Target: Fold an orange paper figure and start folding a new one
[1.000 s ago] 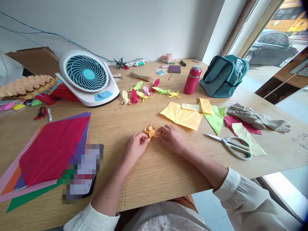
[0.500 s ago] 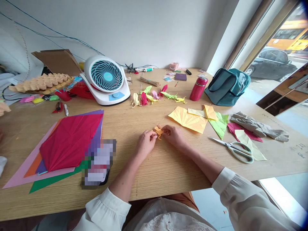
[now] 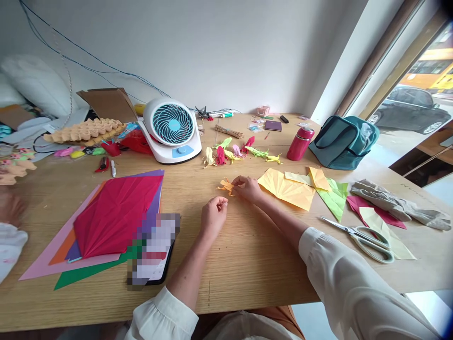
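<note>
A small orange folded-paper figure (image 3: 225,185) with thin limbs is just over the table in front of me. My right hand (image 3: 247,188) pinches its right side between thumb and fingertips. My left hand (image 3: 214,215) is below and to the left, apart from the figure, its thumb and fingers drawn together with nothing visible between them. Beyond the hands lies a group of several folded-paper figures in red, green, pink and yellow, among them a yellow figure (image 3: 274,159). A creased yellow-orange paper sheet (image 3: 288,190) lies to the right of my right hand.
Scissors (image 3: 364,237), a green paper (image 3: 334,196) and grey cloth sleeves (image 3: 396,203) lie at right. A red flask (image 3: 300,143) and teal bag (image 3: 343,144) stand behind. Left are a phone (image 3: 157,250), stacked coloured sheets (image 3: 116,212), a fan (image 3: 173,127) and another person's hand (image 3: 10,208).
My left hand has let go of the orange paper figure and dropped back toward me. My right hand has carried the figure slightly away from me, and the view has shifted.
</note>
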Available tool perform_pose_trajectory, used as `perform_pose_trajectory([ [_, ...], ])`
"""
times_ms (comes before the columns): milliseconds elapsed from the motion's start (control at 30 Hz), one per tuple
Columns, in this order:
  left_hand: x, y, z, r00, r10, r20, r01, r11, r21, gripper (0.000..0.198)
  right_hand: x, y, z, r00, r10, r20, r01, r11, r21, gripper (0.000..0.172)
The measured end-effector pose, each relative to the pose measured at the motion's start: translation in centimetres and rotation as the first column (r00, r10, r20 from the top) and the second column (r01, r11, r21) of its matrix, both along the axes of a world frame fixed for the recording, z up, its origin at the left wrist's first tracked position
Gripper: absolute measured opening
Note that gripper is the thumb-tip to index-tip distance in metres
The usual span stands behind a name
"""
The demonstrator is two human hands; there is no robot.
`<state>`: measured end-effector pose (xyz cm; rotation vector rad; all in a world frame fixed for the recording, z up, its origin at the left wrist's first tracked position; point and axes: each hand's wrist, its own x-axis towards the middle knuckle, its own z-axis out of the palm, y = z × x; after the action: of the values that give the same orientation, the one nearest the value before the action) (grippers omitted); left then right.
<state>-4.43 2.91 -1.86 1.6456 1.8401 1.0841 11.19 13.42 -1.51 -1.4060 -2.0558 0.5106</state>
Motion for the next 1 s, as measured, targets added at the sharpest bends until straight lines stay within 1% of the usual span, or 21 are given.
perform_pose_trajectory([
  [67,0.1,-0.1,0.0,1.0,0.0,-0.028,0.0,1.0,-0.005,0.014,-0.5,0.5,0.3,0.999,0.033,0.026,-0.034,0.999,0.033,0.016],
  [133,0.2,-0.2,0.0,0.999,-0.01,-0.05,0.01,1.0,-0.008,0.015,-0.3,0.3,0.7,0.997,0.061,0.054,-0.065,0.995,0.079,0.02],
  [200,0.2,-0.3,0.0,0.998,-0.028,-0.064,0.027,1.0,-0.009,0.014,0.9,-0.4,1.2,0.993,0.086,0.085,-0.097,0.986,0.133,0.024],
  [267,0.3,-0.3,0.0,0.997,-0.044,-0.071,0.044,0.999,-0.003,0.014,3.3,-1.6,1.7,0.99,0.078,0.115,-0.098,0.978,0.182,0.025],
  [333,0.4,-0.3,-0.1,0.996,-0.054,-0.073,0.055,0.998,0.011,0.015,6.6,-3.0,2.0,0.99,0.022,0.136,-0.052,0.974,0.22,0.027],
  [400,0.6,-0.4,-0.3,0.995,-0.066,-0.071,0.069,0.997,0.029,0.016,10.1,-4.4,1.8,0.987,-0.057,0.15,0.017,0.967,0.255,0.029],
  [467,0.9,-0.6,-0.5,0.994,-0.086,-0.07,0.089,0.995,0.051,0.017,13.1,-5.8,1.2,0.961,-0.196,0.195,0.124,0.936,0.328,0.03],
  [533,1.3,-0.9,-0.6,0.991,-0.113,-0.077,0.119,0.99,0.078,0.017,14.9,-7.0,0.3,0.927,-0.283,0.245,0.189,0.919,0.346,0.033],
  [567,1.6,-1.0,-0.7,0.988,-0.13,-0.083,0.138,0.986,0.092,0.018,15.3,-7.4,-0.2,0.914,-0.297,0.274,0.194,0.918,0.347,0.036],
  [633,2.0,-1.4,-0.7,0.981,-0.165,-0.101,0.176,0.978,0.115,0.018,15.2,-8.0,-0.8,0.893,-0.288,0.345,0.172,0.929,0.329,0.043],
  [700,2.3,-1.6,-0.8,0.973,-0.196,-0.124,0.212,0.968,0.134,0.018,14.6,-8.0,-1.0,0.872,-0.279,0.402,0.155,0.937,0.314,0.048],
  [767,2.4,-1.7,-0.8,0.965,-0.22,-0.144,0.242,0.957,0.16,0.018,14.0,-7.7,-0.9,0.848,-0.281,0.45,0.152,0.941,0.301,0.048],
  [833,2.4,-1.7,-0.9,0.96,-0.234,-0.155,0.26,0.949,0.18,0.018,14.0,-7.3,-0.7,0.816,-0.286,0.501,0.163,0.947,0.275,0.042],
  [900,2.3,-1.7,-1.0,0.958,-0.239,-0.157,0.266,0.947,0.183,0.018,14.4,-7.0,-0.6,0.791,-0.291,0.538,0.182,0.952,0.248,0.031],
  [967,2.3,-1.6,-1.0,0.957,-0.245,-0.157,0.271,0.947,0.175,0.017,15.1,-6.9,-0.5,0.782,-0.291,0.552,0.193,0.954,0.23,0.022],
  [1000,2.3,-1.6,-1.0,0.956,-0.25,-0.157,0.275,0.946,0.171,0.017,15.4,-6.9,-0.5,0.782,-0.29,0.551,0.194,0.954,0.227,0.021],
])
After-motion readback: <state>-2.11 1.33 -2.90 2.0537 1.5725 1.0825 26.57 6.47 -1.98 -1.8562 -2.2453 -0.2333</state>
